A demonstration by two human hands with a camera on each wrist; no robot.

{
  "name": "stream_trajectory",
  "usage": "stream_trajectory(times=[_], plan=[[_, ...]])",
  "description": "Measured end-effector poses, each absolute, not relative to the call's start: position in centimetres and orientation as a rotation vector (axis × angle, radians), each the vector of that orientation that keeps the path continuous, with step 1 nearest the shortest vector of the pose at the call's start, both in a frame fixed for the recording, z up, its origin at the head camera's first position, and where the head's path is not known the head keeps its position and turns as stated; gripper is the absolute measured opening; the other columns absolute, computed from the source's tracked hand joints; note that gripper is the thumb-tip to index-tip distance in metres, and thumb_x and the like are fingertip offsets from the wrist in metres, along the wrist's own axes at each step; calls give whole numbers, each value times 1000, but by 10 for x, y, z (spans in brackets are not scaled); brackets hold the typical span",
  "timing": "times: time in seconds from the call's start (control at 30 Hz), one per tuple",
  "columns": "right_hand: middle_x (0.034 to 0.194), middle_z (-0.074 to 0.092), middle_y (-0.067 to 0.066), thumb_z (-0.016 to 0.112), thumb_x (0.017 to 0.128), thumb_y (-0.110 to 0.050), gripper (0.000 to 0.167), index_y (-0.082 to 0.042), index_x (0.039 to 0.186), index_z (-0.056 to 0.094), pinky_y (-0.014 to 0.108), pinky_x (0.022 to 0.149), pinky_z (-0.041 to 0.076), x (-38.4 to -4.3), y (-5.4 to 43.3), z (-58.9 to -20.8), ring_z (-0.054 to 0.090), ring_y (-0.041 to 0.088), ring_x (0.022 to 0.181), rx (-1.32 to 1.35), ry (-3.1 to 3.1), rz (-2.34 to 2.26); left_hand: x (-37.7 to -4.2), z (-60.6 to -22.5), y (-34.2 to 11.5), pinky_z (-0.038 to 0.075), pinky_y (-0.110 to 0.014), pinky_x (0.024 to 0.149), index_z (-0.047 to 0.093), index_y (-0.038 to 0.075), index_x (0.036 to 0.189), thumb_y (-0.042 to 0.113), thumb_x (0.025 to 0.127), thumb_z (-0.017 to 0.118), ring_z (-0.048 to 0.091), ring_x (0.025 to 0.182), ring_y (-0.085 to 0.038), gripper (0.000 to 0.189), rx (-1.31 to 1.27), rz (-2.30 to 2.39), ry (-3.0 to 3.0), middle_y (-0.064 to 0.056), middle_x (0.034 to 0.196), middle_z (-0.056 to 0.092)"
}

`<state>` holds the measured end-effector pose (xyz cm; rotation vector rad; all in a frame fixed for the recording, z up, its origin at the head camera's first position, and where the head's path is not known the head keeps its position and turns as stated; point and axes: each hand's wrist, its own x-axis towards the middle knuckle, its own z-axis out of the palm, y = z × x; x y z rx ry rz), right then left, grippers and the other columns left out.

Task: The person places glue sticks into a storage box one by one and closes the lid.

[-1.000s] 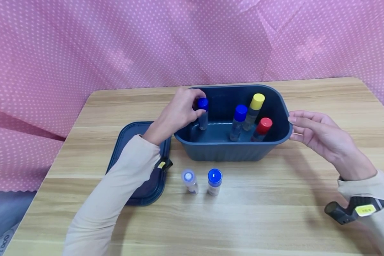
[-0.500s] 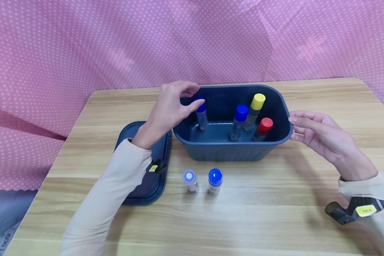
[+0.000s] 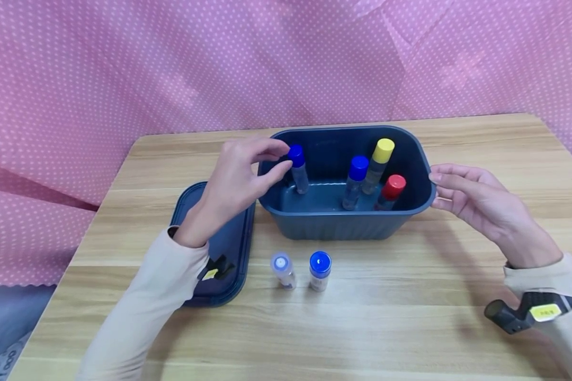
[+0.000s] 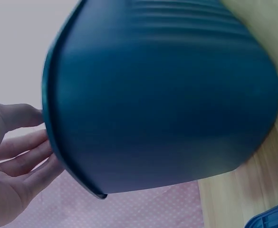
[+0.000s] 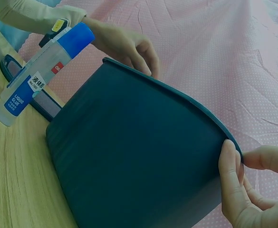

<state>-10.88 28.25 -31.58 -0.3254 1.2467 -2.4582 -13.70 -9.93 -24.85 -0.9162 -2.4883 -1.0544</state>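
Note:
My left hand [image 3: 240, 174] hovers at the left end of a dark blue plastic bin [image 3: 333, 226], thumb and fingers parted. Just beyond its fingertips, a blue-capped glue bottle [image 3: 300, 179] stands inside the bin. At the opposite end my right hand [image 3: 486, 206] pinches the bin's rim, as the right wrist view shows with the thumb and fingers [image 5: 230, 183] on either side of it. Towards the right inside the bin stand a second blue-capped bottle [image 3: 354, 190], a yellow-capped bottle [image 3: 383, 153] and a red-capped bottle [image 3: 392, 188], its lower part hidden by the front wall.
In front of the bin, a blue-capped glue bottle [image 3: 320, 267] stands beside one with a pale translucent top [image 3: 283, 269]. The dark blue lid [image 3: 235, 238] lies flat left of the bin, partly under my left forearm. A pink dotted curtain [image 3: 219, 63] hangs behind the table [image 3: 386, 328].
My left hand has let go of the blue-capped bottle in the bin's left end and drawn back to the left. The right hand has kept its place on the rim.

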Motion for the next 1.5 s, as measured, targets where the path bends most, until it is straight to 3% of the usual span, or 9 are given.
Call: stream_trajectory(times=[0.8,1.27,1.5], plan=[[108,67,16,35,100,10,32,9,111,65,34,80,57,-109,281,-316,68,25,94,-302,1276,-2456,-75,-257,-126,55,-26,83,72,4,99,4,81,77,66,91,-9,18,-1037,-1221,-2381,-1,96,71],[107,67,16,36,100,10,31,10,110,65,35,80,57,-108,280,-316,68,26,94,-290,1262,-2473,-62,-296,-140,54,-36,88,68,1,105,-3,82,73,67,96,-24,24,-1088,-1757,-2340,-8,103,70],[105,68,16,36,100,10,31,10,108,66,35,80,57,-108,279,-316,68,26,92,-286,1268,-2478,-58,-313,-144,53,-38,91,66,-2,111,-8,73,79,65,104,-24,41,-1155,-1813,-2310,-12,111,69]])
